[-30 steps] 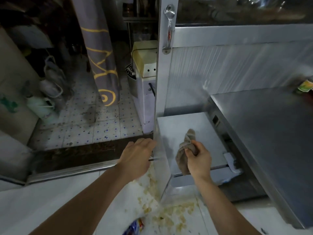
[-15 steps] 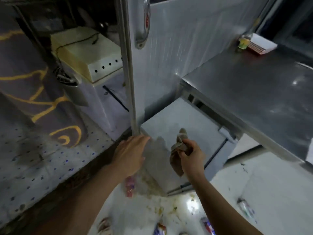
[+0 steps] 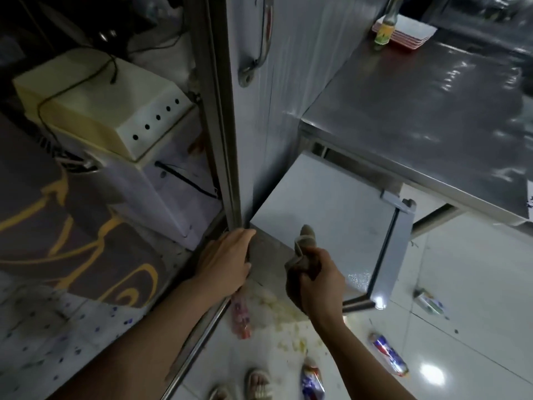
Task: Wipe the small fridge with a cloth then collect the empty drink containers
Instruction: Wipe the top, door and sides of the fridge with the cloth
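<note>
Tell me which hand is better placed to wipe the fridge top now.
Right. The right hand already grips the cloth just above the small fridge, while the left hand rests at its left corner without any cloth.

The right hand (image 3: 321,281) grips a bunched brown cloth (image 3: 300,255) over the top of the small fridge (image 3: 340,209). The left hand (image 3: 227,261) rests open on the fridge's near corner. Below the hands, drink containers (image 3: 389,355) lie on the floor (image 3: 461,284).

Steel counter (image 3: 432,116), stacked trays (image 3: 409,34)
</note>
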A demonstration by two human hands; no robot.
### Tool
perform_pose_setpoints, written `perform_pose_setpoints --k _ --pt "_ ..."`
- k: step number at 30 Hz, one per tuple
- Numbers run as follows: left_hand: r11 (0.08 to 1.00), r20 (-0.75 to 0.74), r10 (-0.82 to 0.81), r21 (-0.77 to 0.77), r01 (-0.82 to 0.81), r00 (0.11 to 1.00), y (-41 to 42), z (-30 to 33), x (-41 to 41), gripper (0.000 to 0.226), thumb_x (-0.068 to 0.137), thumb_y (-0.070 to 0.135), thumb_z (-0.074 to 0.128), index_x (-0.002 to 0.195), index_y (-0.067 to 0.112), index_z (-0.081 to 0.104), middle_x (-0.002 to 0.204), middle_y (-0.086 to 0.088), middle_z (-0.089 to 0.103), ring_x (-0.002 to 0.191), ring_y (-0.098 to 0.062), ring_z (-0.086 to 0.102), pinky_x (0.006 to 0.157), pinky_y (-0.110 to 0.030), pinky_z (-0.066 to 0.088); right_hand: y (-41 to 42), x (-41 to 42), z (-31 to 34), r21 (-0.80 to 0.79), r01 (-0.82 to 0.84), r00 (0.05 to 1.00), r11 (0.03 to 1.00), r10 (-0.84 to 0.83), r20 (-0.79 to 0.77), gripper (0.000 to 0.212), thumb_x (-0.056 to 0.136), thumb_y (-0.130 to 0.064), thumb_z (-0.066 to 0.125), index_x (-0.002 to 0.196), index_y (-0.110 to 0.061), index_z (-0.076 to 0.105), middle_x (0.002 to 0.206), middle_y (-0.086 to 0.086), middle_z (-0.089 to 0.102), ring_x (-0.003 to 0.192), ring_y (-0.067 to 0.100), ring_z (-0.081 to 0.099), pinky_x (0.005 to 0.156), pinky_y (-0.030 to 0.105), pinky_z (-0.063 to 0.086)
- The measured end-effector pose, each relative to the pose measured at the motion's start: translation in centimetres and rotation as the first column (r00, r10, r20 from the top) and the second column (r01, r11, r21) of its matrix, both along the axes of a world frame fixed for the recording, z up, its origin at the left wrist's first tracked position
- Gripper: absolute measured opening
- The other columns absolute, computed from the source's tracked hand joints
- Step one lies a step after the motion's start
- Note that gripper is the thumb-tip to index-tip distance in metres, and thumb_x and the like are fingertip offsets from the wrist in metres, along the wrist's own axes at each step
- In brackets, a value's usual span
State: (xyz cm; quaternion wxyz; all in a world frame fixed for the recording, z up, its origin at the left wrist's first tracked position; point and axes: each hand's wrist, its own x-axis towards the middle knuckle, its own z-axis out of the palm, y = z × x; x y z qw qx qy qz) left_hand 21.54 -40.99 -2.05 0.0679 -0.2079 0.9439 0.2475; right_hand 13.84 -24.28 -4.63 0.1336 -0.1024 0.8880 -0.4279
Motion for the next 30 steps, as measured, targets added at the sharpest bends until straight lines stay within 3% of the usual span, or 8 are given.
perform_pose_setpoints --k 5,11,15,17,19,21,25,30 --pt "0.999 -0.011 0.026 -0.044 -0.027 1.000 -1.7 -1.1 -0.4 0.062 0.090 0.019 0.057 0.144 0.017 0.028 0.146 -0.002 0.037 0.130 -0.018 0.037 0.103 -0.027 0.031 -3.9 -1.0 -2.1 0.078 -0.094 0.987 0.993 0.103 -0.124 0.051 0.074 0.004 0.056 0.118 -0.020 0.058 0.112 0.004 0.060 0.101 0.021 0.051 0.073 0.023 0.036" --pt "0.997 -0.032 0.006 -0.076 -0.008 0.999 -3.2 -3.5 -1.6 0.065 0.088 0.020 0.059 0.145 0.018 0.028 0.145 -0.002 0.039 0.131 -0.019 0.037 0.106 -0.031 0.032 -8.0 -3.9 -5.0 0.171 -0.155 0.949 0.973 0.195 -0.248 0.046 0.076 -0.002 0.058 0.120 -0.015 0.056 0.128 0.006 0.055 0.116 0.024 0.045 0.084 0.033 0.044" --pt "0.995 -0.068 -0.022 -0.102 0.015 0.997 -4.5 -5.6 -2.7 0.063 0.089 0.024 0.057 0.144 0.021 0.026 0.145 0.001 0.037 0.131 -0.018 0.036 0.104 -0.034 0.034 -11.3 -5.7 -7.5 0.307 -0.177 0.910 0.935 0.275 -0.311 0.043 0.081 -0.017 0.061 0.124 -0.016 0.055 0.133 0.007 0.048 0.120 0.024 0.040 0.078 0.031 0.045" --pt "0.994 -0.078 -0.046 -0.103 0.038 0.996 -5.1 -6.7 -2.8 0.063 0.089 0.025 0.056 0.144 0.023 0.025 0.146 0.004 0.035 0.131 -0.016 0.035 0.103 -0.034 0.034 -12.5 -6.0 -9.1 0.390 -0.201 0.871 0.899 0.346 -0.349 0.045 0.084 -0.030 0.059 0.128 -0.018 0.051 0.141 0.009 0.038 0.128 0.026 0.034 0.090 0.032 0.043" --pt "0.993 -0.075 -0.086 -0.092 0.079 0.993 -5.8 -7.7 -2.6 0.063 0.090 0.025 0.055 0.145 0.023 0.023 0.148 0.004 0.032 0.132 -0.015 0.033 0.104 -0.033 0.033 -13.1 -5.5 -10.4 0.441 -0.228 0.839 0.868 0.405 -0.363 0.052 0.088 -0.037 0.054 0.135 -0.018 0.045 0.151 0.011 0.026 0.139 0.032 0.022 0.113 0.038 0.026" --pt "0.985 -0.072 -0.149 -0.094 0.142 0.986 -6.6 -8.4 -2.5 0.063 0.091 0.023 0.054 0.146 0.023 0.022 0.150 0.004 0.029 0.135 -0.015 0.030 0.108 -0.034 0.031 -13.0 -4.7 -11.0 0.436 -0.228 0.835 0.870 0.405 -0.372 0.058 0.089 -0.035 0.053 0.141 -0.015 0.039 0.155 0.015 0.019 0.143 0.037 0.014 0.117 0.044 0.017" --pt "0.966 -0.090 -0.244 -0.113 0.234 0.966 -7.6 -9.0 -2.3 0.064 0.090 0.020 0.054 0.146 0.021 0.023 0.150 0.004 0.029 0.137 -0.014 0.028 0.108 -0.035 0.033 -12.3 -4.1 -11.8 0.417 -0.166 0.805 0.894 0.367 -0.466 0.055 0.072 -0.011 0.076 0.123 -0.001 0.059 0.137 0.025 0.046 0.127 0.045 0.043 0.100 0.054 0.043" --pt "0.948 -0.110 -0.300 -0.150 0.282 0.948 -8.9 -9.7 -2.6 0.060 0.089 0.020 0.055 0.143 0.019 0.028 0.147 0.003 0.033 0.133 -0.016 0.034 0.104 -0.033 0.037 -15.0 -4.9 -11.9 0.325 -0.154 0.753 0.933 0.324 -0.573 0.025 0.071 -0.002 0.071 0.096 0.000 0.069 0.118 0.020 0.059 0.107 0.039 0.056 0.086 0.043 0.052"
